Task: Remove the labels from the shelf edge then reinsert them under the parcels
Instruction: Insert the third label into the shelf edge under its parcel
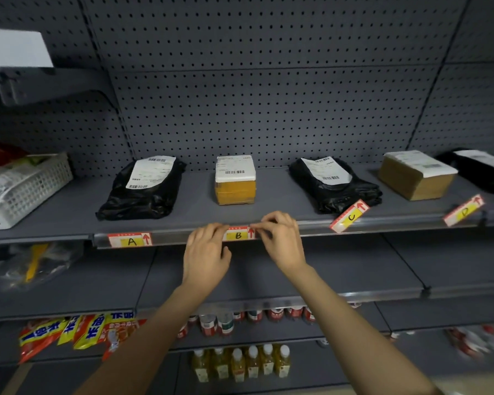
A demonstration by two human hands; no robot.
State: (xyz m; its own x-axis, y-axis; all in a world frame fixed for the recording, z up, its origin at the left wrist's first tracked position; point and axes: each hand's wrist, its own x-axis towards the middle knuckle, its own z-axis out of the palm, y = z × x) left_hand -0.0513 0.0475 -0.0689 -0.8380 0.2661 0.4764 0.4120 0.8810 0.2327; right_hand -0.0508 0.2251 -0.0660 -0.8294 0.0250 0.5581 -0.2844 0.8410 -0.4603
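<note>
From the head camera, a person is standing at a grey shelf [69, 215] backed with pegboard [268, 95], both bare arms reaching up to its front edge. The left hand [207, 252] is resting its fingertips on the left end of label B [238, 235], and the right hand [280, 238] is pinching the right end of the same label between thumb and fingers, so both hands are grasping that one tag. Label B is sitting in the clear strip along the shelf edge [171, 238], directly below the small box parcel [234, 179] with yellow tape.

Label A [130, 240] is lying flat in the strip further left, beneath the black bag parcel [146, 189]. Label C [349, 215] is sitting tilted, out of line with the strip, its upper end touching the front of a second black bag parcel [334, 183]. Label D [464, 213] is tilted the same way further right, just in front of the brown cardboard parcel [417, 175]. Another black parcel [479, 169] is showing at the far right, partly cut off.

A white plastic basket [26, 189] holding a pale packet is standing on the shelf's left end. Lower shelves are carrying yellow and red snack packets [77, 334], a row of cans [268, 313] and small bottles of yellow drink [240, 363]; the details there are blurred.
</note>
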